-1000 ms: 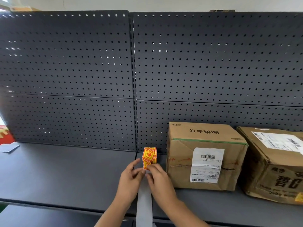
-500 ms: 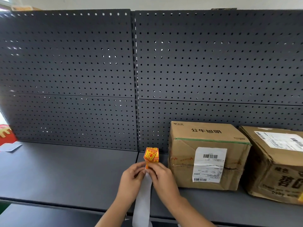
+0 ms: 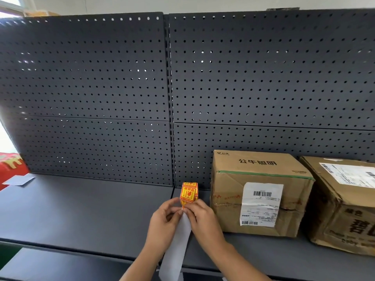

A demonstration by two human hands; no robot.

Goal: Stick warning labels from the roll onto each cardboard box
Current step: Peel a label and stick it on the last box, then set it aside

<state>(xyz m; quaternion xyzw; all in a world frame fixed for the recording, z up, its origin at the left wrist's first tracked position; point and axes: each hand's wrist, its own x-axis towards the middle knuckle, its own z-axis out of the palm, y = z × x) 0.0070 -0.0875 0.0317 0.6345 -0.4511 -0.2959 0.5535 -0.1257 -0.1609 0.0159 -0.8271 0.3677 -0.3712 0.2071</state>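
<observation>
A small roll of orange and yellow warning labels [image 3: 189, 193] is held upright above the dark shelf [image 3: 85, 209]. My left hand [image 3: 163, 222] and my right hand [image 3: 203, 219] both pinch it at its lower edge, fingertips nearly touching. A long white strip of backing paper [image 3: 176, 248] hangs down from the roll between my wrists. To the right stands a cardboard box [image 3: 259, 191] with a white shipping label on its front. A second, more crumpled cardboard box [image 3: 345, 203] sits beside it at the right edge.
A dark perforated back panel [image 3: 121, 98] rises behind the shelf. At the far left lie a white slip of paper [image 3: 19, 181] and a red package [image 3: 11, 166]. A lower shelf level [image 3: 60, 266] shows below the front edge.
Both hands stay on the roll and have edged slightly closer together. The backing strip hangs a little longer. The view has shifted a bit to the left.
</observation>
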